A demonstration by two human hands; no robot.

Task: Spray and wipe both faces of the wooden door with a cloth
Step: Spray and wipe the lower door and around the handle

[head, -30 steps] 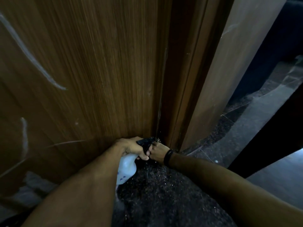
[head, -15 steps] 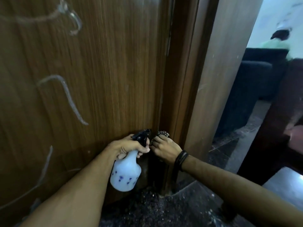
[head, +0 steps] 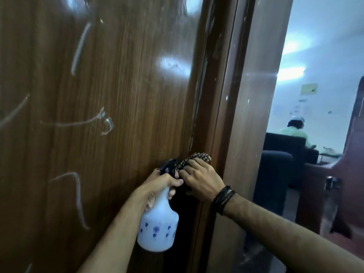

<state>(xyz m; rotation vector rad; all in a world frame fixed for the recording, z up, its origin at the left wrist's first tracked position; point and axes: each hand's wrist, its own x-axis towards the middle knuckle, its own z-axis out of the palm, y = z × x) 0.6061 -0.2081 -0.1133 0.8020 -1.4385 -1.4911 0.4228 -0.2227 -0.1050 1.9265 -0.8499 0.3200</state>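
A: Left hand point(head: 157, 186) low in the centre of the frame, fingers wrapped tight round the neck of the spray bottle point(head: 157, 227), black nozzle up against the wooden door point(head: 108, 125).

B: And the right hand point(head: 199, 180) is touching it, just to the right, fingers curled and pinching the patterned cloth point(head: 197, 157) against the door's edge by the frame point(head: 244, 134).

A: The door fills the left half, with pale streaks and smears across this face, so plenty left to wipe, I'd say.

B: My advice: point the nozzle away from the cloth hand, mist lightly, then flatten the cloth and wipe along the grain, top to bottom.

A: Watch that edge too. Fingers near the gap could get nipped if the door swings.
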